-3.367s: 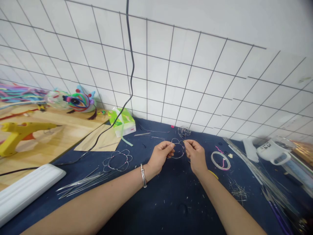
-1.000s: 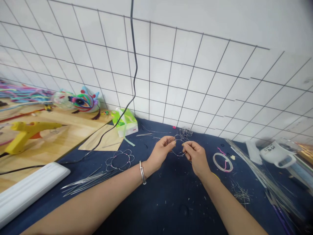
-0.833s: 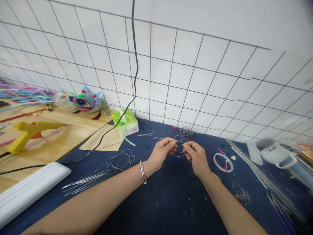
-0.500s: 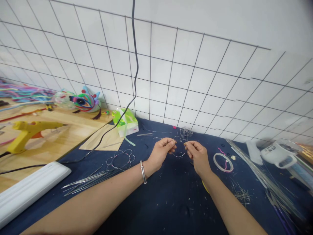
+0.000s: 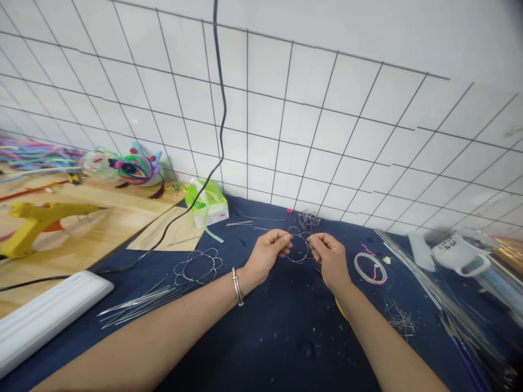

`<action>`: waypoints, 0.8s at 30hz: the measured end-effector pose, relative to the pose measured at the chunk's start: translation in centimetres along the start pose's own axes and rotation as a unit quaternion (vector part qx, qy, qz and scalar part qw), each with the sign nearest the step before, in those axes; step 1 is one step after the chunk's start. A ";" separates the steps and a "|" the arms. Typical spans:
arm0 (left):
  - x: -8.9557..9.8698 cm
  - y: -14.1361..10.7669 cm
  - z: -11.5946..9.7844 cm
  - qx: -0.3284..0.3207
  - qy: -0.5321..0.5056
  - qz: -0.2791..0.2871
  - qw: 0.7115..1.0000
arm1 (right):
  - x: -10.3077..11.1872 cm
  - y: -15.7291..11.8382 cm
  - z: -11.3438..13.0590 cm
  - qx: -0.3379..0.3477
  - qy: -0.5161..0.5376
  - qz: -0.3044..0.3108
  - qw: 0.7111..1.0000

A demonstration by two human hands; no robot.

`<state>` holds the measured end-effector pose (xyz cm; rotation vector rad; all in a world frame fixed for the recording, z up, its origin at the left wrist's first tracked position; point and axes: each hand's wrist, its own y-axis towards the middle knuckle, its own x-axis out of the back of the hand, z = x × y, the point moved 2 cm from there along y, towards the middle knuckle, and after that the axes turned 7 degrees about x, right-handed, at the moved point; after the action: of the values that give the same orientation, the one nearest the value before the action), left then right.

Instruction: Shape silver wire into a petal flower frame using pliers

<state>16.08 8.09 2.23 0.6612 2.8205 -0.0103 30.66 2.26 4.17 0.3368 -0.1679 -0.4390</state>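
Wire ring is being pinched on opposite sides by the left hand and right hand; a flower-shaped wire piece is lying on the navy tabletop.

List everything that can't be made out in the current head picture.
In the head view:
Wire ring, left part: hidden by the left hand.
Yellow item: mostly hidden by the right forearm, so I can't say what it is.
White bar, near end: cut off by the left edge.
Dark clutter, lower right: too dim and blurred.
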 end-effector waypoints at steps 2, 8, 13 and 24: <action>0.0 0.1 0.1 -0.003 0.002 0.002 1.000 | 0.0 0.0 0.0 0.004 -0.001 -0.001 1.000; 0.2 0.3 0.4 -0.018 0.006 0.006 1.000 | 0.0 -0.1 0.2 0.019 -0.006 0.001 1.000; 0.3 0.5 0.6 -0.026 0.010 0.000 1.000 | 0.0 -0.2 0.1 0.026 -0.013 0.004 1.000; 0.5 0.7 0.6 -0.027 0.022 -0.013 0.999 | 0.1 0.0 -0.3 0.016 -0.006 0.026 1.000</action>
<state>16.09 8.87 1.60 0.6209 2.8597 0.0759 30.85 2.27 3.85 0.3602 -0.1957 -0.3870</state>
